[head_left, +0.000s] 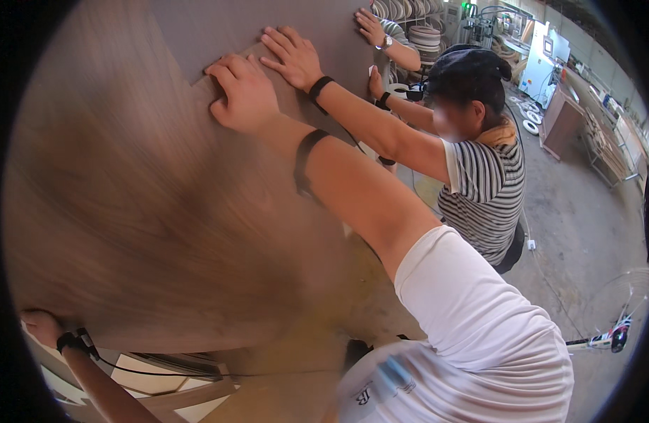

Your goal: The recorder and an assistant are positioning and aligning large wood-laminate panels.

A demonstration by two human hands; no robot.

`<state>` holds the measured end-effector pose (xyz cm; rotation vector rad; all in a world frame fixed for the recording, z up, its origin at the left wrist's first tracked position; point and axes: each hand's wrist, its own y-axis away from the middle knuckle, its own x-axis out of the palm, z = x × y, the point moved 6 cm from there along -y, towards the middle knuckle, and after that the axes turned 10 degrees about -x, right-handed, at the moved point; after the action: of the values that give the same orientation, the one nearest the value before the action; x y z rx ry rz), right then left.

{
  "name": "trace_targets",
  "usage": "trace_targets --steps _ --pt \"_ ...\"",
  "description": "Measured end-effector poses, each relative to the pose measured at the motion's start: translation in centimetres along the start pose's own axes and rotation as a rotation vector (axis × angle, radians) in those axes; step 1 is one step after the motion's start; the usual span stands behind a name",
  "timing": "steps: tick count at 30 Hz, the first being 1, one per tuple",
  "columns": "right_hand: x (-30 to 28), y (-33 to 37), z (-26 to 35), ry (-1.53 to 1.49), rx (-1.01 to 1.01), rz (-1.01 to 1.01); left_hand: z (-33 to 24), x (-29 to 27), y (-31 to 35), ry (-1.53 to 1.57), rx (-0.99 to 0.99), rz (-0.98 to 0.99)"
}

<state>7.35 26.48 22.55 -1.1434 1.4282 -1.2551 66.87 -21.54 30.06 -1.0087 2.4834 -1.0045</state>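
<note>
A large brown wood-grain panel [127, 211] fills the left of the view, blurred in places. A grey panel [218, 32] shows beyond its upper corner. My right hand [245, 95], with a black band on its wrist, reaches far across and holds the wood-grain panel's upper corner with bent fingers. Down at the lower left, my left hand [44, 326] grips the panel's lower edge, its fingers partly hidden. Close beside my right hand, a co-worker's hand [295, 58] lies with fingers stretched out near the two panels' meeting edge.
A co-worker in a striped shirt [483, 173] and dark cap stands at the right. Another person's hand [370, 28] touches the grey panel. Behind are rolls of edging [424, 42], a machine [544, 60] and stacked boards [606, 141]. A cable [155, 372] trails from my left wrist.
</note>
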Motion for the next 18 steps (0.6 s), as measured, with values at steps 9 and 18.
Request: trace_targets --steps 9,18 --pt "-0.4 0.3 0.1 0.026 -0.003 -0.018 -3.9 -1.7 4.0 0.031 -0.046 0.016" --pt "0.1 0.7 -0.2 0.021 0.01 -0.03 -5.3 -2.1 4.9 -0.004 -0.043 0.045"
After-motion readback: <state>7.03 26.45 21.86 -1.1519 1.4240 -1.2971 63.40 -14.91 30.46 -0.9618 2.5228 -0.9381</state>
